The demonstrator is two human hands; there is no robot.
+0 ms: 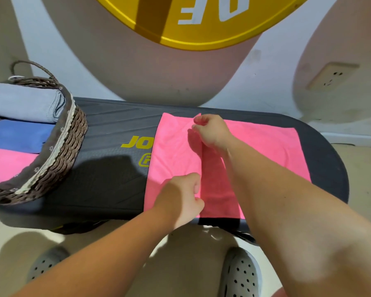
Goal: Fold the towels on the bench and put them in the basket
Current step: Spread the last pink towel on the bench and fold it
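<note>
A pink towel (266, 146) lies spread over the right half of the dark worktop (116, 168). Its left part is turned over onto the middle, so a free edge runs from the far side to the near side. The right hand (212, 131) pinches that edge at its far corner, fingertips curled together on the cloth. The left hand (180, 196) pinches the same edge close to the worktop's near rim, where the towel's near edge lies along the front rim.

At the left end sits the basket (73, 133), its near rim at the worktop's front edge. In it lie three folded towels side by side: a grey towel (24, 101) farthest, a blue towel (17, 136) in the middle, a folded pink towel (7, 163) nearest.

Between basket and towel the worktop is bare – yellow lettering shows there, partly under the towel's left fold. Past the towel's right edge, the rounded end is bare too.
</note>
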